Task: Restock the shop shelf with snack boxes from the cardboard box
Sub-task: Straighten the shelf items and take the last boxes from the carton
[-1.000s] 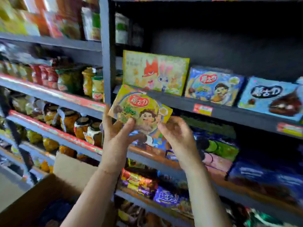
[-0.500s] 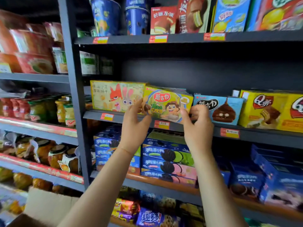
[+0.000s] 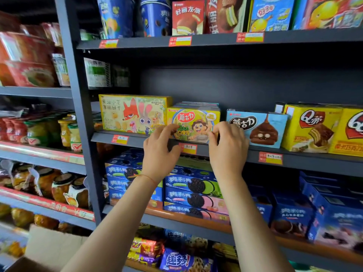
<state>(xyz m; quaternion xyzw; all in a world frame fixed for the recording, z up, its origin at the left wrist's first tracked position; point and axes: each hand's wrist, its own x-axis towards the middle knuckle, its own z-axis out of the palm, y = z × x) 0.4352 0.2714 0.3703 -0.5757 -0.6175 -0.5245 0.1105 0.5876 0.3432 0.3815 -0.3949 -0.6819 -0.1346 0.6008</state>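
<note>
Shelf (image 3: 216, 152), dark grey metal, middle tier, holds a row of upright snack boxes facing out. Item in hand: yellow mushroom-biscuit box (image 3: 193, 122) with a cartoon boy on its front, standing at the shelf's front edge at the head of a file of like boxes behind it. Left neighbour, just beside: larger yellow fox-and-rabbit biscuit box (image 3: 133, 112). Right neighbour, a small gap apart: light blue chocolate mushroom box (image 3: 261, 126), then yellow Q-cake boxes (image 3: 312, 127).

Left hand (image 3: 159, 148): fingers curled onto the yellow box's lower left corner, thumb below at the shelf lip. Right hand (image 3: 227, 144): fingers bent round the box's lower right edge, gripping it. A thin red string circles the left wrist.

Price tag (image 3: 188, 148), red and yellow, sits on the shelf lip between the hands. Tier below: stacked blue Oreo boxes (image 3: 193, 186). Cardboard box (image 3: 53, 246), flap only, shows at lower left.
</note>
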